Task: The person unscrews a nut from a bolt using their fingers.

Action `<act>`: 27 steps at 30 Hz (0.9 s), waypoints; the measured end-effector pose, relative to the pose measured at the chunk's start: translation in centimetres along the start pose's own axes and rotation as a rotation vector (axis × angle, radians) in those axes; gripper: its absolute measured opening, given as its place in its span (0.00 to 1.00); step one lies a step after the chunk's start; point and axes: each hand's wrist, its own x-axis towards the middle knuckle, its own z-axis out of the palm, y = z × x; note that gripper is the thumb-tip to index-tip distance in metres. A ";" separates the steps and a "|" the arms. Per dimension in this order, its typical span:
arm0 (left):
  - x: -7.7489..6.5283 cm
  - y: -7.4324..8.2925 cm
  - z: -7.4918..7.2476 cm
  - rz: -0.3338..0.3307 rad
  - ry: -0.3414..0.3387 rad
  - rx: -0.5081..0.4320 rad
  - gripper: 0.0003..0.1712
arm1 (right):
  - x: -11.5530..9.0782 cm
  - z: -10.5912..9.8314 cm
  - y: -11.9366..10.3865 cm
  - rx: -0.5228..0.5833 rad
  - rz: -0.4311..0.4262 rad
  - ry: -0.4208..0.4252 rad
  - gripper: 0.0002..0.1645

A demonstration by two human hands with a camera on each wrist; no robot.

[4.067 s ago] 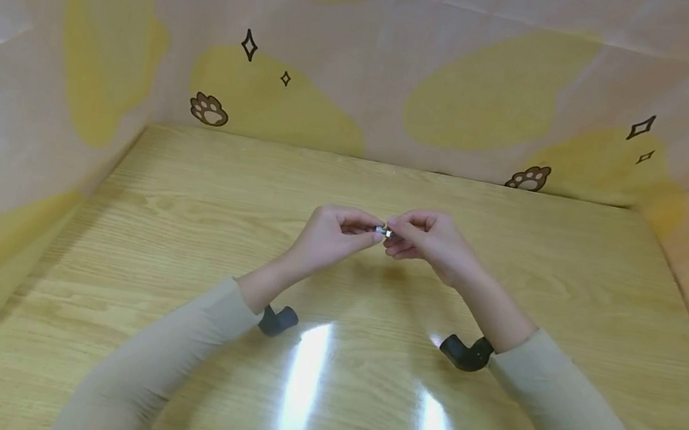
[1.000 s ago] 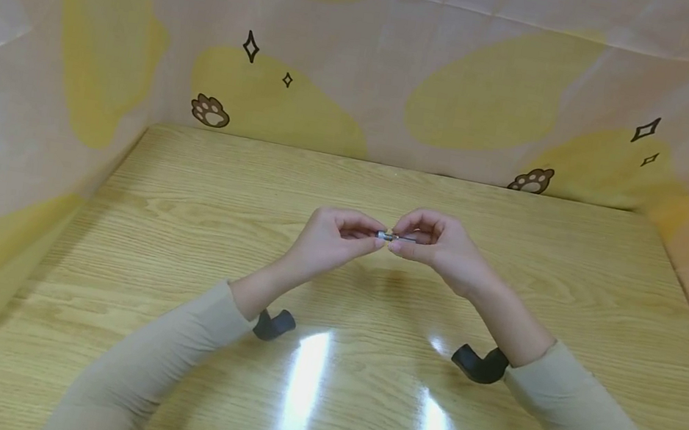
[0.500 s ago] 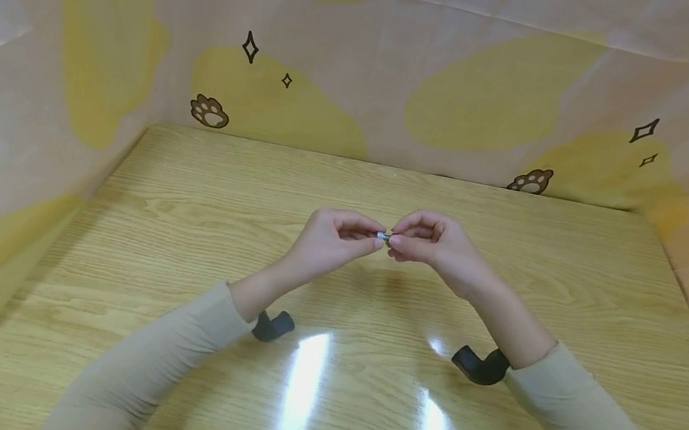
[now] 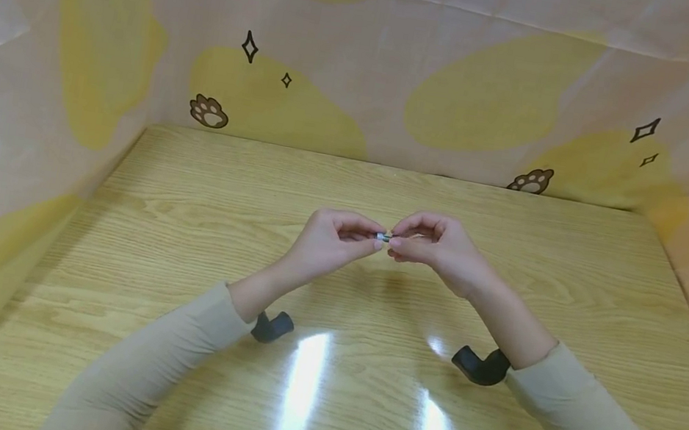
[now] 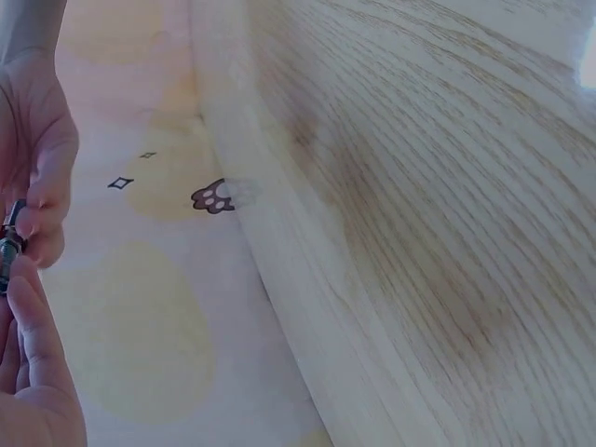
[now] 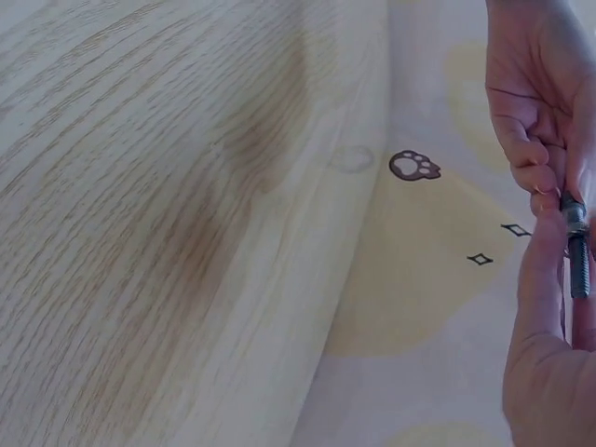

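Note:
Held level above the table, a small metal threaded bolt [image 4: 383, 237] spans the gap between both hands. My left hand [image 4: 335, 234] pinches its left end between thumb and fingers. From the other side, my right hand [image 4: 440, 248] pinches it with thumb and fingertips. In the right wrist view the bolt's threaded shank [image 6: 579, 270] points toward the right palm, and a wider collar-like part [image 6: 575, 219] sits by the fingertips; whether that is a nut cannot be told. The left wrist view catches only part of the bolt [image 5: 11, 247] at its edge. Fingers hide both ends in the head view.
The wood-grain table [image 4: 216, 225] lies under both hands. Black curved pieces, one by the left cuff [image 4: 273, 327] and one by the right cuff [image 4: 480, 365], show at the wrists. A patterned cloth [image 4: 341, 58] rises behind and along the sides.
Since about four seconds ago the right hand has shifted its hold along the bolt. A second ago the thin shank showed past the right thumb; now the thumb covers it. The left hand stays nearly still.

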 end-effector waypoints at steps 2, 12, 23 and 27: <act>0.0 0.0 0.0 0.002 -0.006 0.004 0.09 | -0.1 0.0 0.0 -0.034 -0.017 -0.008 0.13; -0.1 -0.1 0.2 0.011 0.003 0.016 0.09 | -0.2 0.2 0.1 -0.046 -0.023 0.010 0.09; -0.2 -0.2 0.3 0.020 0.009 0.013 0.09 | -0.8 0.3 -0.1 -0.146 -0.092 -0.021 0.19; -0.2 -0.1 0.4 0.018 0.006 0.002 0.09 | -0.6 0.3 0.0 -0.132 -0.061 -0.005 0.14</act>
